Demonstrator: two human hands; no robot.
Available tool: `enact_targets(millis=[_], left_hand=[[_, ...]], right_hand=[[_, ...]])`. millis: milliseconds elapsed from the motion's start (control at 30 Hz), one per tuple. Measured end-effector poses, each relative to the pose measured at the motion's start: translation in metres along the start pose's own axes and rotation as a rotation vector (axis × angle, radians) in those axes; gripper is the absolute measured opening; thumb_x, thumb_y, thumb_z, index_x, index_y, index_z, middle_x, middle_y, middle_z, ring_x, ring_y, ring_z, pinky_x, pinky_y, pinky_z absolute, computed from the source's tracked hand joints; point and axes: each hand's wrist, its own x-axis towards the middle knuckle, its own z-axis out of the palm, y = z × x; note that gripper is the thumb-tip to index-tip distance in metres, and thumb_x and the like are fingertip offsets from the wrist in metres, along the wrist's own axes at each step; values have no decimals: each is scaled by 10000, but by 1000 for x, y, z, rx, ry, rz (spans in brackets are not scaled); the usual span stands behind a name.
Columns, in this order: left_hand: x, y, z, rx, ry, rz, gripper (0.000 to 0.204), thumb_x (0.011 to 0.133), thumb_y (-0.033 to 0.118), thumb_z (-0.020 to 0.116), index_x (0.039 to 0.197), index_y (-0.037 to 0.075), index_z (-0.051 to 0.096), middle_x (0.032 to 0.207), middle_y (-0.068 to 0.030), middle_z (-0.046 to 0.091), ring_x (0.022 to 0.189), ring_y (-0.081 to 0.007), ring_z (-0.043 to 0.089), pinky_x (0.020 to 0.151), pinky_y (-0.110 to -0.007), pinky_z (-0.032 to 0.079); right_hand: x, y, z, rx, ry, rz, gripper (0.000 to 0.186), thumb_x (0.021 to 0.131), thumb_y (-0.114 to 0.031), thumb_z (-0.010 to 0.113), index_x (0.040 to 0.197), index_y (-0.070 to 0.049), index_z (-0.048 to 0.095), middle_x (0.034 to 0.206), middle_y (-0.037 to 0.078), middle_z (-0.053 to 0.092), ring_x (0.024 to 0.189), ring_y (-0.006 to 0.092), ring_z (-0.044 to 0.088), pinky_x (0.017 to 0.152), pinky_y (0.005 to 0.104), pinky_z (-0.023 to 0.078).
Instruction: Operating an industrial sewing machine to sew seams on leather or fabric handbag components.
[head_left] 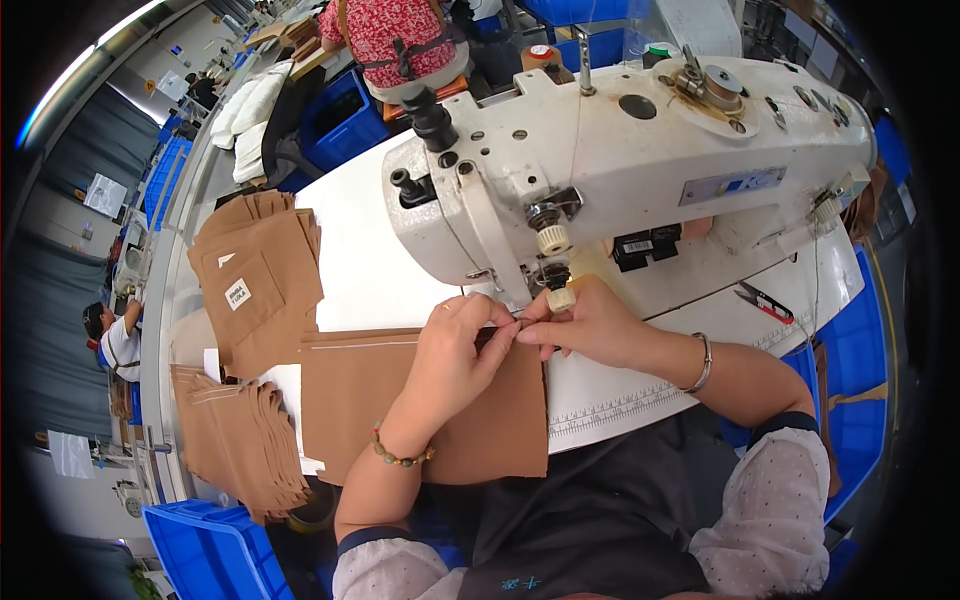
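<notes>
A brown fabric panel (350, 400) lies on the white table before me, its near edge hanging over the table's front. White stitching or marking runs along its far left edge. My left hand (450, 350) rests over the panel, thumb and fingers pinched on its far edge. From the right, my right hand (588, 325) pinches the same edge, and the two hands' fingertips nearly meet. They are just in front of the needle area of a white sewing machine (620, 140). My fingers hide the exact bit of cloth between them.
Two stacks of brown cut pieces, an upper one (280, 310) with a white label and a lower one (235, 440), lie at left. Red-and-black thread snips (766, 302) rest at right. Blue bins (215, 555) flank the table. A person in red (390, 45) sits beyond the machine.
</notes>
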Motion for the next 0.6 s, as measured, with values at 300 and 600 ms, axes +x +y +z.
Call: enact_targets(millis=[300,600], left_hand=[[-2,2,0,-75,27,-89,140,859,19,749,946,25,640,880,-99,661,808,-269,635,699,-370,541],[0,-2,-12,-89,-130,-75,76,890,61,743,933,2,724,890,-91,676,778,-195,634,646,-303,554]], right_hand=[[2,7,-1,-115,24,-61,99,927,-91,742,967,-4,716,865,57,732,701,105,687,578,235,495],[2,8,-2,-153,15,-35,128,912,-71,719,974,40,735,819,71,734,646,101,691,600,236,520]])
